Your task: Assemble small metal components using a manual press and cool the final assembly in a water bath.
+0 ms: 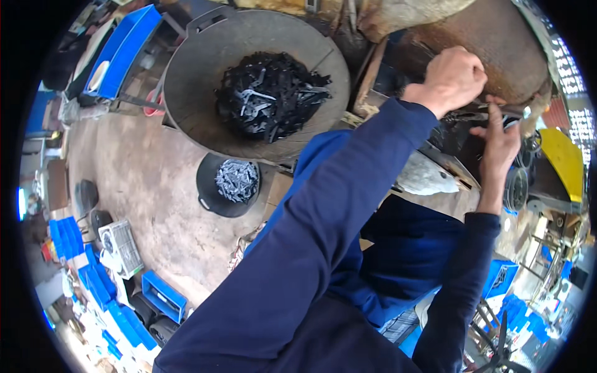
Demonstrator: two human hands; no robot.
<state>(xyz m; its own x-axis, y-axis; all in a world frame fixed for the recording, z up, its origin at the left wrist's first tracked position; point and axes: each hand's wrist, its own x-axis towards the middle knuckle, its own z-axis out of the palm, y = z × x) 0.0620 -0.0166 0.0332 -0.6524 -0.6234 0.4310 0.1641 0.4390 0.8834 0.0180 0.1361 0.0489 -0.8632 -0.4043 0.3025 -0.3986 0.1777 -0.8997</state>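
Observation:
My left hand point(455, 78) is closed over the dark, greasy machine point(457, 127) at the upper right. Its fingers curl down out of sight, and whatever they grip is hidden. My right hand point(499, 144) is just right of it and lower, beside a narrow metal edge on the machine. One finger points up to that edge and another reaches left, with a gap between them; nothing shows in the hand. To the left stands a wide, round metal pan point(193, 93) holding a heap of dark, oily metal pieces point(273, 96), several of them shiny.
Below the pan, a black bucket point(205, 180) of small silvery pieces point(237, 180) stands on the concrete floor point(143, 186). A brown rounded metal surface point(491, 50) lies beyond my hands. Blue bins point(127, 53) are at the left, and a yellow panel point(561, 163) is at the right.

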